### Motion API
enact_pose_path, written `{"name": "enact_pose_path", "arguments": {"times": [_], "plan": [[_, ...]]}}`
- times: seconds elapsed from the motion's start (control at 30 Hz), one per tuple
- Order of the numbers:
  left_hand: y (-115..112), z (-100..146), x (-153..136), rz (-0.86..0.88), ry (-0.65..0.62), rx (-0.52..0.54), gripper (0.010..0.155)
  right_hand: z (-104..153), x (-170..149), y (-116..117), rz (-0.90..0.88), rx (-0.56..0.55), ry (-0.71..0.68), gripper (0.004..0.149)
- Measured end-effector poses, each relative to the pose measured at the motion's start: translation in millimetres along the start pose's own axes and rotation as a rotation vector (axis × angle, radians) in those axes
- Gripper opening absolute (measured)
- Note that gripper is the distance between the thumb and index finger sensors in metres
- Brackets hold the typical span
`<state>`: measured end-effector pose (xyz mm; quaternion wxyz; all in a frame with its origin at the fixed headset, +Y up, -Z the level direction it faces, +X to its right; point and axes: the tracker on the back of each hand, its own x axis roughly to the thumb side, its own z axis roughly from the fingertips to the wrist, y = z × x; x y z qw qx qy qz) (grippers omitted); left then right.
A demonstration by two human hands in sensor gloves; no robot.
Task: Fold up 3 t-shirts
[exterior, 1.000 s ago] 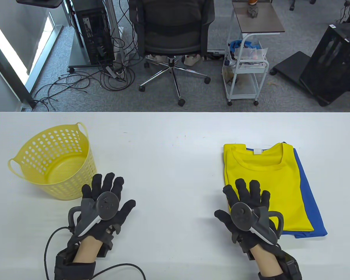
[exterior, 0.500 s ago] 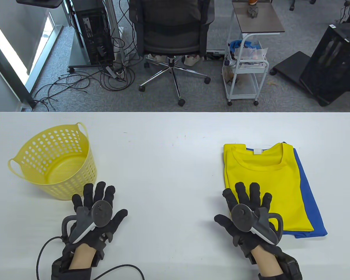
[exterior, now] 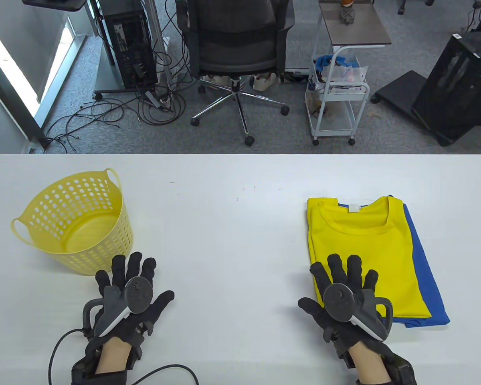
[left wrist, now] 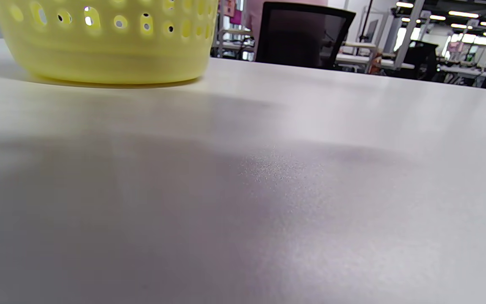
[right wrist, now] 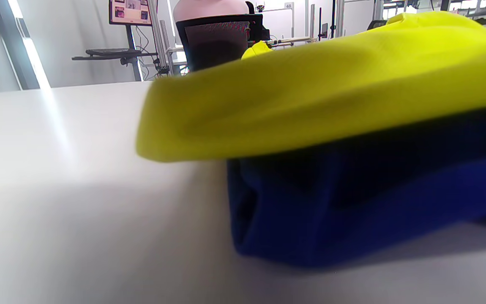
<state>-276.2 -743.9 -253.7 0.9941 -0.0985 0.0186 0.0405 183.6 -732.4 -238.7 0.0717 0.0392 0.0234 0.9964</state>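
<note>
A folded yellow t-shirt [exterior: 368, 240] lies on top of a folded blue t-shirt [exterior: 427, 272] at the right of the white table [exterior: 232, 208]. My right hand [exterior: 342, 288] lies flat with spread fingers on the near left corner of the stack. The right wrist view shows the yellow shirt [right wrist: 310, 93] over the blue one [right wrist: 374, 207] from the side. My left hand [exterior: 130, 288] lies flat and empty on the table, just in front of the yellow basket [exterior: 74, 220]. No hand shows in either wrist view.
The perforated yellow basket is empty and stands at the table's left; it also shows in the left wrist view [left wrist: 103, 42]. Beyond the far edge are an office chair [exterior: 236, 52] and a white cart [exterior: 338, 88]. A cable [exterior: 160, 371] trails from my left wrist.
My left hand has slid back toward me and to the left. My right hand has drawn back slightly toward the near edge of the shirts. The shirts have not moved.
</note>
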Motion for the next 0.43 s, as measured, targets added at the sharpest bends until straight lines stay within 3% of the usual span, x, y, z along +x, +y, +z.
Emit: {"name": "enact_pose_path", "arguments": {"times": [0.43], "plan": [[0.0, -1.3, -3.7, 0.021, -0.006, -0.003, 0.092, -0.6, 7.0, 4.4, 0.031, 0.006, 0.005, 0.084]]}}
